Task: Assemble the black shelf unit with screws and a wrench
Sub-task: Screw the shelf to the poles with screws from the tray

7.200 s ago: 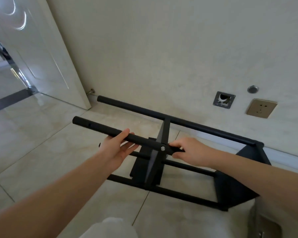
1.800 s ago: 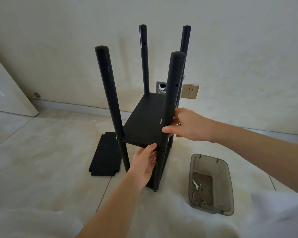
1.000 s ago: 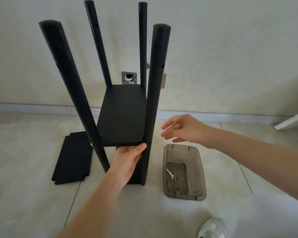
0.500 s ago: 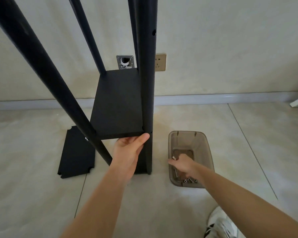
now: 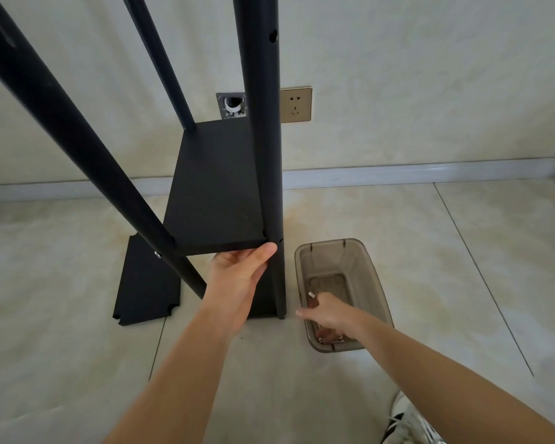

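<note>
The black shelf unit (image 5: 218, 187) stands upright on the floor near the wall, and its middle board (image 5: 217, 200) is propped from below at the near right corner by the left hand (image 5: 237, 270), palm up with fingers hidden under the edge. That corner shows no screw, so if the hand slackens the board could drop or twist against the near right post (image 5: 266, 155). The near left post (image 5: 77, 145) leans, and a nudge might tip the frame. The right hand (image 5: 329, 315) reaches into the clear bin (image 5: 378, 283) on the right; a pale tip shows above its fingers, but whether it pinches anything I cannot tell. A spare panel (image 5: 145, 290) lies flat to the left, and a shoe (image 5: 410, 424) sits near right.
</note>
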